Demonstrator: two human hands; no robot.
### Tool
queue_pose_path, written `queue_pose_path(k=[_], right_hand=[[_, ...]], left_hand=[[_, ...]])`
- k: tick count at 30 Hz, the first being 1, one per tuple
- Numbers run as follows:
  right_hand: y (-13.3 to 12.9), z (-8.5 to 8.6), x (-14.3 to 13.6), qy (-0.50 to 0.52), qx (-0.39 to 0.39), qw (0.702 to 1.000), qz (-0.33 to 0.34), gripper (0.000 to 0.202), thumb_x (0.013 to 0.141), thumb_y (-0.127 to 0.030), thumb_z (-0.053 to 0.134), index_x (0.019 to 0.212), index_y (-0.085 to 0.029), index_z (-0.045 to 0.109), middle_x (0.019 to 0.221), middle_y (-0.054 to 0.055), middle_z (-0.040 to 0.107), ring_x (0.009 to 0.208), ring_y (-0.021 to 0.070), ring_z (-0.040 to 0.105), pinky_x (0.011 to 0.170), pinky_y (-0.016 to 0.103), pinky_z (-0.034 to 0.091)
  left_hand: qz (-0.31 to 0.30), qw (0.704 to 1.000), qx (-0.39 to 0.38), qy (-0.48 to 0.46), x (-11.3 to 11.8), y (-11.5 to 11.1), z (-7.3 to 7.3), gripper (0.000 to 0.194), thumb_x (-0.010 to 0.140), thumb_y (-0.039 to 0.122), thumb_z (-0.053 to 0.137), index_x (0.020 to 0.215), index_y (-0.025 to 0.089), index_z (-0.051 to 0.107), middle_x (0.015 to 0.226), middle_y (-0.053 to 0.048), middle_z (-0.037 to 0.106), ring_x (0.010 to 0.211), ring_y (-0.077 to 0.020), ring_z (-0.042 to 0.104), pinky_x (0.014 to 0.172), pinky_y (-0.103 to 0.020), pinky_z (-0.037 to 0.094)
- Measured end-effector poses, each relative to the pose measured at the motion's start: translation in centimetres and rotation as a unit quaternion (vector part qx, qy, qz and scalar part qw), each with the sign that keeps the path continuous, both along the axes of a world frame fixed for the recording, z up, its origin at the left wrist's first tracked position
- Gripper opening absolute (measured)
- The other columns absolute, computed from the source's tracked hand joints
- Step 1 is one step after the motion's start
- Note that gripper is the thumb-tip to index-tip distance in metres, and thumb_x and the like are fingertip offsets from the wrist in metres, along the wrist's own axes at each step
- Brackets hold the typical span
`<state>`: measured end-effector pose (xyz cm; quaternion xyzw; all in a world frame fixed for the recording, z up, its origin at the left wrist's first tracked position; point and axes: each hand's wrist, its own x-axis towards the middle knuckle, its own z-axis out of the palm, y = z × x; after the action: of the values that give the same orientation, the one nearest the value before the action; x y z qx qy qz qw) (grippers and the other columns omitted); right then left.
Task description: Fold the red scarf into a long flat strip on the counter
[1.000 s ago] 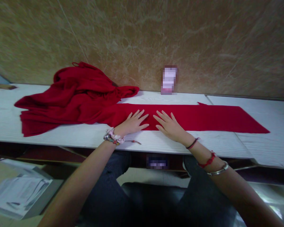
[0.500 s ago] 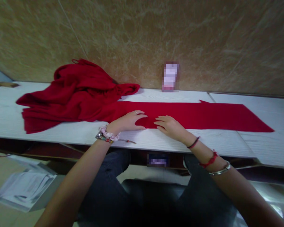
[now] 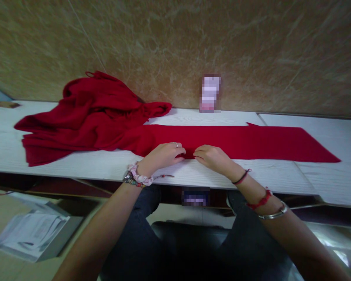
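Note:
A red cloth (image 3: 260, 142) lies along the white table; its right part is a long flat strip with a pointed right end. Toward the left it runs into a crumpled heap (image 3: 84, 113), with a thin loop on top. My left hand (image 3: 165, 156) is at the strip's near edge, its fingers curled together on the fabric. Just to the right of it, my right hand (image 3: 213, 158) has fingers and thumb pinched on the same edge. A narrow gap separates the two hands. The fingertips are partly hidden.
The white table (image 3: 333, 179) is narrow and backs onto a brown marbled wall (image 3: 169, 50). A small blurred-out item (image 3: 210, 93) stands against the wall. Below the table, at left, is an open box of papers (image 3: 32, 234). A seam crosses the tabletop at right.
My left hand has moved a little right and its fingers have curled in. The right hand's fingers have drawn together at the cloth's edge. The strip remains flat.

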<state>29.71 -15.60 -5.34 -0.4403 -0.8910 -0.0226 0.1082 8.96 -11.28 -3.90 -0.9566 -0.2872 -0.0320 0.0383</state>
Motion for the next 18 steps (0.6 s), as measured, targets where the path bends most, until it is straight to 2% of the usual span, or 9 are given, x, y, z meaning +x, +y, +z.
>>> queue_pose_path(k=[4,12,18], right_hand=[[-0.16,-0.03,0.16,-0.006,0.001,1.0,0.014,0.023,0.09,-0.018,0.047,0.092,-0.015,0.07,0.098,0.009,0.069,0.091,0.0176,0.062,0.078,0.028,0.047],[-0.24,-0.1,-0.24,-0.013,0.015,1.0,-0.004,0.024,0.091,-0.023,0.047,0.092,-0.015,0.069,0.095,0.007,0.069,0.088,0.0176,0.061,0.072,0.027,0.045],[-0.25,-0.17,-0.32,0.005,0.012,1.0,-0.011,0.025,0.089,-0.017,0.046,0.089,-0.016,0.071,0.094,0.008,0.069,0.089,0.0174,0.061,0.075,0.027,0.046]], left_hand=[[-0.012,1.0,0.004,-0.004,0.58,-0.07,0.02,0.021,0.09,0.021,0.045,0.097,0.017,0.064,0.095,-0.005,0.063,0.087,-0.0166,0.06,0.072,-0.026,0.046],[-0.008,1.0,0.027,0.009,0.79,-0.05,-0.01,0.021,0.09,0.02,0.043,0.09,0.016,0.063,0.09,-0.005,0.063,0.081,-0.0162,0.059,0.065,-0.025,0.044],[-0.012,0.999,-0.022,-0.02,0.64,0.06,-0.36,0.021,0.089,0.019,0.043,0.093,0.017,0.064,0.092,-0.005,0.063,0.083,-0.0158,0.058,0.071,-0.026,0.044]])
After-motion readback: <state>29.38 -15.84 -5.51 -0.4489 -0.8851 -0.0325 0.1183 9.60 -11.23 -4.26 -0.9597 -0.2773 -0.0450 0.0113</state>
